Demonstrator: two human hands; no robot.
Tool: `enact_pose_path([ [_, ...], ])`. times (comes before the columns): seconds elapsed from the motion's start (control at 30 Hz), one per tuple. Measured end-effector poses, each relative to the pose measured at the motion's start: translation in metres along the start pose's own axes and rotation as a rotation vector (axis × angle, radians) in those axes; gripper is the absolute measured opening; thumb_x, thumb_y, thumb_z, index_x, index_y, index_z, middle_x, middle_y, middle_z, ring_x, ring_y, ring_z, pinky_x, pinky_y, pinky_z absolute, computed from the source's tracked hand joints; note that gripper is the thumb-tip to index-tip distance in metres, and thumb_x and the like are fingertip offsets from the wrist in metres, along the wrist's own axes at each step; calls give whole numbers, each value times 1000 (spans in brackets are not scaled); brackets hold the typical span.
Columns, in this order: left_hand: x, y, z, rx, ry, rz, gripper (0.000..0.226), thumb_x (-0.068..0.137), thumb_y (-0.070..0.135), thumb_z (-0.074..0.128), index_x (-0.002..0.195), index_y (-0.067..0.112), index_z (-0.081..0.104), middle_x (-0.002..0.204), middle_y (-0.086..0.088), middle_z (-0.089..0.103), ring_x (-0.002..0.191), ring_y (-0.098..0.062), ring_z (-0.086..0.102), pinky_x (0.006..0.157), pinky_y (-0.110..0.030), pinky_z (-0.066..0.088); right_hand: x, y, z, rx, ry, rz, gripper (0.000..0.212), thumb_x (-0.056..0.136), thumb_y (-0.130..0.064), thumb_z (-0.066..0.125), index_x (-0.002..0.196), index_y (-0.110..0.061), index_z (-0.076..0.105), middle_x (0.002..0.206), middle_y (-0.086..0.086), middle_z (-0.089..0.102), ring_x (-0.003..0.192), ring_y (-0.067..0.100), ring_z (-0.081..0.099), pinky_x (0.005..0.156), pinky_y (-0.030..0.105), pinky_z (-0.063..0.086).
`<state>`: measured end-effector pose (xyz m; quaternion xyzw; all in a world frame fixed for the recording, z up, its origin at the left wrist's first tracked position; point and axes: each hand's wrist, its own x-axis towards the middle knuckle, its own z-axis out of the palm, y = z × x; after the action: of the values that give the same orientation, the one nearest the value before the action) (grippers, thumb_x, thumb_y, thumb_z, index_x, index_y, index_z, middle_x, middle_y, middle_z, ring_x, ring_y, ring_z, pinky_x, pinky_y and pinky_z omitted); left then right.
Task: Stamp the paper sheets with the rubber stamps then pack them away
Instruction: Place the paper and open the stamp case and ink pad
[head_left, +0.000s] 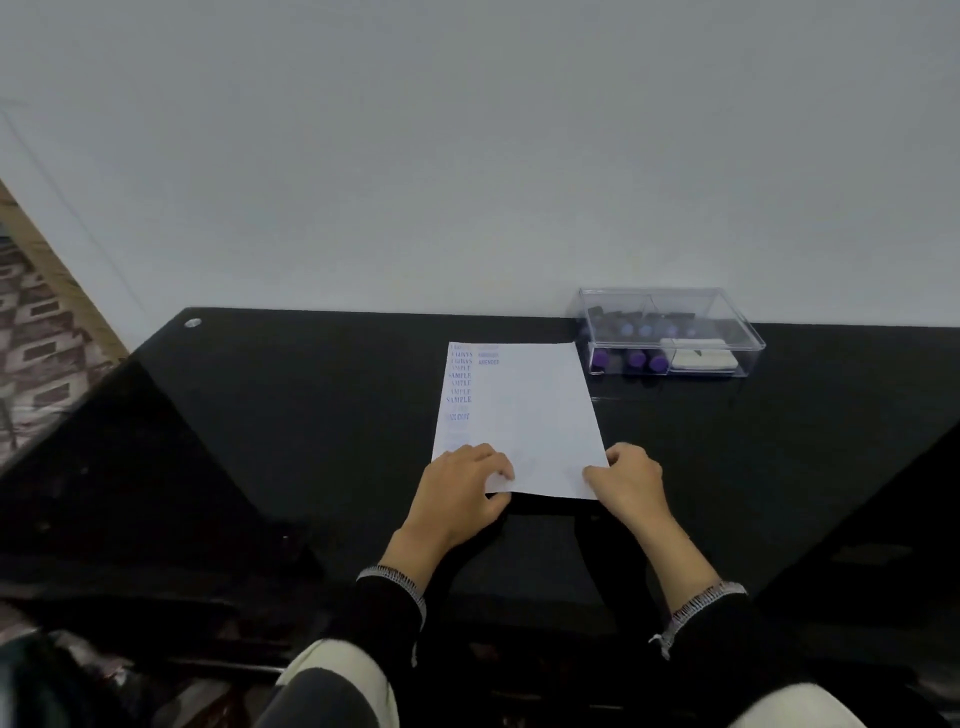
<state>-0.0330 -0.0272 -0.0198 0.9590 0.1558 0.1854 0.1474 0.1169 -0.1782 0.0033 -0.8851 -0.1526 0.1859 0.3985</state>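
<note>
A white paper sheet (524, 415) lies on the black table (291, 415), with blue stamp marks down its left edge and near its top. My left hand (457, 488) pinches the sheet's near left corner, thumb under the edge. My right hand (628, 475) pinches the near right corner. A clear plastic box (672, 332) with its lid on stands at the back right, just beyond the sheet. Inside it lie several purple-capped rubber stamps (631, 358) and a white ink pad (701, 356).
A white wall rises right behind the table. The table's left edge slants away towards a patterned floor (36, 332) at the far left. A small silver fitting (192, 322) sits at the table's back left corner. My knees show at the bottom.
</note>
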Motion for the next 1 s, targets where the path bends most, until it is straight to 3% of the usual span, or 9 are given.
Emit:
enact_pose_path([
  [0.1,-14,2,-9,-18,-72,-50,18,83,37,62,100,32,62,105,17,59,97,-7,53,79,-24,44,-12,8,1,-133,61,-65,21,84,-20,59,103,-12,53,96,3,59,91,19,53,66,32,44],
  [0.2,-20,4,-20,-32,-225,-90,38,76,66,61,100,36,58,109,23,53,100,-3,48,87,-27,41,-20,15,0,-224,198,-135,31,87,-20,58,117,-13,52,113,7,55,109,24,44,86,35,43],
  [0.33,4,27,-35,31,-407,-216,64,77,83,35,91,26,61,105,16,58,94,-8,53,83,-32,40,-18,28,-17,-305,292,-165,28,90,-20,56,118,-15,52,120,8,51,115,24,43,96,39,37],
  [0.4,23,39,-31,15,-361,-270,62,90,71,30,92,19,64,101,8,65,86,-14,59,80,-32,42,-13,38,-31,-324,316,-177,27,91,-19,55,118,-15,52,121,7,50,117,24,42,98,40,34],
  [0.5,56,58,-11,-106,-257,-299,26,98,44,45,102,25,62,111,7,65,94,-12,59,80,-29,43,-1,57,-51,-374,322,-191,30,92,-18,53,122,-15,52,127,6,49,123,23,39,103,42,30],
  [0.57,80,71,6,-248,-184,-289,18,98,34,48,104,25,61,113,6,65,96,-12,58,83,-30,46,7,68,-61,-413,304,-210,31,94,-21,52,124,-15,52,131,5,48,127,22,38,107,42,28],
  [0.77,152,96,44,-429,164,-265,24,98,17,50,120,20,58,123,-1,54,108,-15,53,84,-24,39,19,91,-67,-473,328,-327,28,95,-33,48,119,-22,54,125,-2,48,119,16,44,103,39,26],
  [0.9,183,96,59,-378,142,-289,35,98,17,50,133,18,52,137,-4,43,113,-17,51,88,-22,35,22,97,-66,-447,361,-358,26,93,-32,50,116,-21,56,121,-3,49,115,15,45,101,39,27],
  [1.0,190,93,68,-359,150,-268,27,98,18,51,125,16,54,126,-5,47,97,-14,49,82,-23,35,24,101,-66,-422,374,-367,25,93,-32,51,115,-22,57,121,-4,50,115,14,46,101,38,27],
])
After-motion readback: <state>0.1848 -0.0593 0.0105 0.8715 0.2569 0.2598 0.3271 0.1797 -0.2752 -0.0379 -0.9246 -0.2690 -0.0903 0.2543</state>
